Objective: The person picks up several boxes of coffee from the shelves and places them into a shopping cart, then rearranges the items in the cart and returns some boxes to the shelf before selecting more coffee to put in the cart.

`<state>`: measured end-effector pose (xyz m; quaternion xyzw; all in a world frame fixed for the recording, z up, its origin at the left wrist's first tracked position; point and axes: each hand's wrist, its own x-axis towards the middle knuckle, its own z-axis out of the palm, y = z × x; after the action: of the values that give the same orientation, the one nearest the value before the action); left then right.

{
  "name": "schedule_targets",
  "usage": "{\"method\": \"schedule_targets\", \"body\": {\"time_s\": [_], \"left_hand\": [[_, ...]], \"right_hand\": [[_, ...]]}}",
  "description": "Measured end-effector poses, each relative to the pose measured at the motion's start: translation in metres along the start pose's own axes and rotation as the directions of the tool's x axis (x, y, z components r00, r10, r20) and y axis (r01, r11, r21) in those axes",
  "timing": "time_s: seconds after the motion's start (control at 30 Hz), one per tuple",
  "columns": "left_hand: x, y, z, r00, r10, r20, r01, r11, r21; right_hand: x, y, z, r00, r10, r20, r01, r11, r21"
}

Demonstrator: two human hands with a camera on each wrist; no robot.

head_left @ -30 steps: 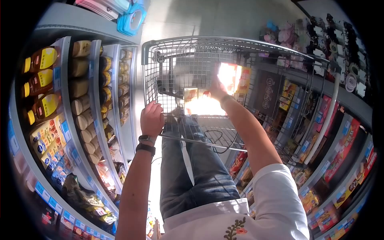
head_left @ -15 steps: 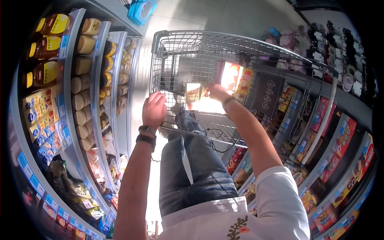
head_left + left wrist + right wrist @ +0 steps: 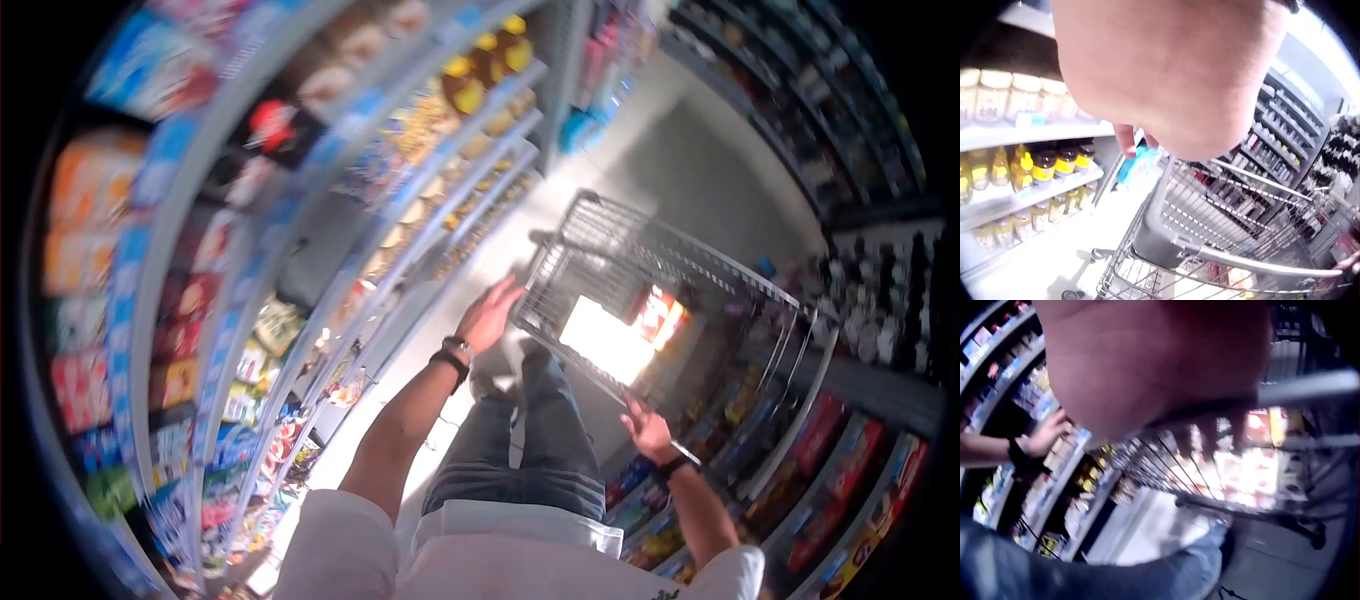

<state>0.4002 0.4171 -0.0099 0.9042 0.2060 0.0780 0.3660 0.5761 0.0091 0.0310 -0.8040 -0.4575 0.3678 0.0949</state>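
1. At far left, tall shelving (image 3: 160,275) curves beside you, filled with colourful packets, many blurred. In the left wrist view, pale-lidded jars (image 3: 997,94) fill an upper level; squeeze bottles (image 3: 1022,169) and dark-lidded jars (image 3: 1066,161) with yellow labels stand below.
2. Your left hand (image 3: 488,315) is at the cart's left near corner, fingers extended and slightly spread, pinching nothing. Two bands circle that wrist. Whether the hand touches the cart is unclear.
3. Near the far end of that shelving is a bright blue item (image 3: 580,130), too blurred to identify.
4. Below the cart's near side are your jeans (image 3: 550,420), between your forearms.
5. The wire cart (image 3: 1159,242) is ahead of you. Inside lie washed-out, glaring boxes (image 3: 605,340), and just right of them, a red and yellow package (image 3: 660,318).
6. Your right hand (image 3: 650,435) is at the cart's near rail, right of your left hand; you cannot tell how tightly its fingers are curled.
7. At right, lower shelves (image 3: 860,372) of red and yellow packets flank the cart; black and white goods (image 3: 880,290) are displayed above them.
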Motion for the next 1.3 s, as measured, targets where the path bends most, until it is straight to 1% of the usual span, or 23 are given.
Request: {"method": "schedule_targets", "body": {"time_s": [0.03,0.1,0.13,0.23,0.3,0.37,0.43,0.5,0.57,0.67,0.7,0.77,0.83,0.9,0.93,0.97,1.03,1.07,1.13,1.17,1.23,1.27,1.3], "left_hand": [[-0.021,0.005,-0.02,1.0,0.006,0.004,-0.006,1.0,0.016],[-0.072,0.025,-0.073,0.999,-0.004,0.044,-0.003,0.989,0.146],[-0.103,0.026,-0.091,0.999,0.01,0.032,-0.016,0.978,0.208],[-0.202,0.031,-0.144,0.999,0.052,0.0,-0.049,0.928,0.37],[-0.276,0.035,-0.163,0.991,-0.119,0.055,0.099,0.954,0.282],[-0.349,0.033,-0.161,0.981,-0.183,0.065,0.151,0.929,0.338],[-0.407,0.054,-0.154,0.944,-0.326,0.057,0.294,0.904,0.31],[-0.451,0.077,-0.137,0.875,-0.483,0.035,0.46,0.851,0.252],[-0.489,0.085,-0.109,0.851,-0.525,-0.012,0.517,0.832,0.201],[-0.508,0.114,-0.07,0.76,-0.65,-0.013,0.645,0.751,0.14],[-0.511,0.122,-0.059,0.747,-0.665,-0.004,0.661,0.742,0.11],[-0.515,0.124,-0.04,0.797,-0.604,-0.019,0.604,0.796,0.046],[-0.505,0.122,-0.026,0.814,-0.578,-0.048,0.579,0.815,0.002],[-0.492,0.124,-0.025,0.797,-0.597,-0.087,0.599,0.801,-0.008],[-0.48,0.134,-0.027,0.791,-0.602,-0.11,0.605,0.796,-0.013],[-0.472,0.14,-0.034,0.791,-0.588,-0.169,0.591,0.805,-0.037],[-0.458,0.15,-0.041,0.78,-0.566,-0.267,0.56,0.822,-0.105],[-0.458,0.153,-0.045,0.772,-0.572,-0.279,0.566,0.817,-0.108],[-0.459,0.16,-0.047,0.774,-0.532,-0.343,0.518,0.844,-0.139],[-0.454,0.167,-0.043,0.768,-0.536,-0.35,0.52,0.842,-0.147],[-0.46,0.167,-0.047,0.725,-0.607,-0.325,0.591,0.791,-0.158],[-0.462,0.165,-0.049,0.719,-0.61,-0.333,0.589,0.789,-0.175],[-0.465,0.161,-0.051,0.71,-0.617,-0.339,0.594,0.784,-0.183]], "right_hand": [[-0.008,-0.006,0.001,0.995,0.082,-0.051,-0.087,0.991,-0.099],[-0.001,0.001,0.026,0.982,0.148,-0.117,-0.169,0.964,-0.206],[-0.002,-0.003,0.027,0.976,0.203,-0.083,-0.216,0.954,-0.21],[-0.004,-0.017,0.029,0.975,0.208,-0.076,-0.221,0.935,-0.278],[-0.004,-0.03,0.03,0.974,0.213,-0.081,-0.228,0.925,-0.305],[0.001,-0.038,0.034,0.968,0.237,-0.081,-0.25,0.928,-0.277],[0.004,-0.045,0.034,0.972,0.215,-0.09,-0.232,0.93,-0.287],[0.02,-0.042,0.037,0.98,0.179,-0.081,-0.194,0.95,-0.243],[0.028,-0.05,0.036,0.979,0.19,-0.069,-0.199,0.961,-0.192],[0.05,-0.042,0.038,0.993,0.025,-0.114,-0.032,0.997,-0.066],[0.06,-0.03,0.044,0.994,0.011,-0.112,-0.02,0.997,-0.08],[0.089,-0.003,0.065,0.97,-0.223,-0.1,0.224,0.975,0.003],[0.093,-0.008,0.057,0.978,-0.202,-0.06,0.204,0.979,0.026],[0.094,-0.01,0.048,0.977,-0.208,0.051,0.213,0.966,-0.145],[0.085,-0.004,0.04,0.986,-0.138,0.089,0.148,0.982,-0.117],[0.088,-0.006,0.036,0.984,-0.153,0.093,0.164,0.978,-0.126],[0.106,0.027,0.053,0.954,-0.161,0.251,0.206,0.964,-0.165],[0.106,0.025,0.055,0.951,-0.173,0.256,0.221,0.96,-0.17],[0.103,0.023,0.055,0.949,-0.235,0.208,0.29,0.91,-0.295],[0.1,0.032,0.048,0.948,-0.239,0.212,0.296,0.905,-0.304],[0.101,0.023,0.043,0.929,-0.146,0.34,0.205,0.968,-0.145],[0.1,0.023,0.039,0.922,-0.067,0.381,0.132,0.98,-0.146],[0.099,0.019,0.037,0.919,-0.071,0.387,0.141,0.978,-0.155]]}}
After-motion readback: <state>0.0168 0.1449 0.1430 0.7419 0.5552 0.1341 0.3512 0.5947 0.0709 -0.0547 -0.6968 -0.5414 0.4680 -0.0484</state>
